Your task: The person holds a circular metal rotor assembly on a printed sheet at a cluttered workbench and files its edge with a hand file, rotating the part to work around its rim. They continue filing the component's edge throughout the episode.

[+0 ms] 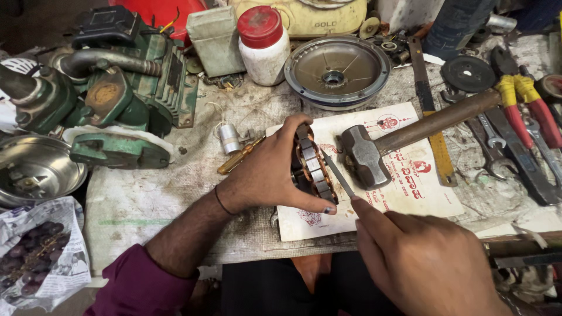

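Observation:
My left hand (pixel 266 172) grips a round motor stator (pixel 314 169) with copper windings and grey steel teeth, held on edge over a white printed card (pixel 410 193). In my right hand (pixel 421 257) is a thin flat metal blade (pixel 338 174), whose tip rests against the stator's teeth. Just to the right of the stator, a heavy hammer (pixel 366 158) with a wooden handle lies on the card.
A green pump motor (pixel 126 82) sits at the left, a steel bowl (pixel 32 169) below it. A white jar with a red lid (pixel 263 44) and a round metal end cover (pixel 336 70) stand behind. Pliers (pixel 521 105), spanners and a ruler lie right. Grapes on newspaper (pixel 29 257).

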Motion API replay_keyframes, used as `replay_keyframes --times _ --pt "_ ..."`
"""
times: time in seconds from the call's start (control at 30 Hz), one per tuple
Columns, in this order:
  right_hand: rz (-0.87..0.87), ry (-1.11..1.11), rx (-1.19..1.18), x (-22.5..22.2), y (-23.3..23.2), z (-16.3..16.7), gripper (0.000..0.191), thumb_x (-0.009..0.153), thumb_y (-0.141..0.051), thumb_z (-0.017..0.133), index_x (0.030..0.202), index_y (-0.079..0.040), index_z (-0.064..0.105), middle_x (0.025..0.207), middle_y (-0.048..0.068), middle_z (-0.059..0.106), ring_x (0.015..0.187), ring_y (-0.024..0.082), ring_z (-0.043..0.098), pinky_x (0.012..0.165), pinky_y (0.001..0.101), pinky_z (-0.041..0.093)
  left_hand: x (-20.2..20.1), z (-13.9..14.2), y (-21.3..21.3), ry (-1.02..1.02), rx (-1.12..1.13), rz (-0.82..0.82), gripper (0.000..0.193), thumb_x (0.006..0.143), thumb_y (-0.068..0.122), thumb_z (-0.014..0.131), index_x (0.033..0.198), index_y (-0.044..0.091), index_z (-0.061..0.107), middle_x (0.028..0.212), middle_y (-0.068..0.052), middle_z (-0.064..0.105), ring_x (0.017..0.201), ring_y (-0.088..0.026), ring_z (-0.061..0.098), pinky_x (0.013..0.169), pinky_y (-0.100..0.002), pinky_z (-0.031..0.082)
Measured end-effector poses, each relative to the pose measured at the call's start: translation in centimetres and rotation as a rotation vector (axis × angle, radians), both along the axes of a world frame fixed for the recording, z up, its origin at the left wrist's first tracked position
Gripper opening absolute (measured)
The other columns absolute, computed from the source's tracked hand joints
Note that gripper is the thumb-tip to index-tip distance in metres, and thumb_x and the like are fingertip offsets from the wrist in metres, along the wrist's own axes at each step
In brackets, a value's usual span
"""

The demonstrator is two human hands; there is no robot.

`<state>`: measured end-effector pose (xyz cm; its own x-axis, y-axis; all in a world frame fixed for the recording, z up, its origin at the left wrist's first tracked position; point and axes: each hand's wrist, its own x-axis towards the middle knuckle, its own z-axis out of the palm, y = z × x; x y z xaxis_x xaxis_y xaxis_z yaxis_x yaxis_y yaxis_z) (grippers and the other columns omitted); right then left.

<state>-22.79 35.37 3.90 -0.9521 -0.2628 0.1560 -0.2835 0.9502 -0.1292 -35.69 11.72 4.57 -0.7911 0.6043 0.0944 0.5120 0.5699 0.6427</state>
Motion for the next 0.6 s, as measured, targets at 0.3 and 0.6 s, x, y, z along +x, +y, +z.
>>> replay_keyframes --times 0.3,0.6 --pt "-0.015 0.003 -0.031 -0.02 -0.02 0.14 0.041 0.082 -0.033 0.073 0.122 -0.022 0.078 0.066 0.006 0.073 0.052 0.028 0.070 0.053 0.0434 0.057 0.08 -0.42 -0.28 0.074 0.069 -0.046 0.121 0.060 0.058 0.096 0.148 0.004 0.032 0.133 -0.022 0.063 0.125 -0.036 0.067 0.105 -0.043 0.053" --pt "0.017 0.067 -0.079 0.10 -0.11 0.22 0.033 0.084 -0.032 0.073 0.113 -0.019 0.079 0.063 0.004 0.072 0.052 0.027 0.070 0.052 0.0434 0.056 -0.01 -0.28 -0.14 0.068 0.059 -0.044 0.121 0.060 0.058 0.096 0.147 0.004 0.032 0.132 -0.021 0.063 0.123 -0.035 0.067 0.104 -0.043 0.053"
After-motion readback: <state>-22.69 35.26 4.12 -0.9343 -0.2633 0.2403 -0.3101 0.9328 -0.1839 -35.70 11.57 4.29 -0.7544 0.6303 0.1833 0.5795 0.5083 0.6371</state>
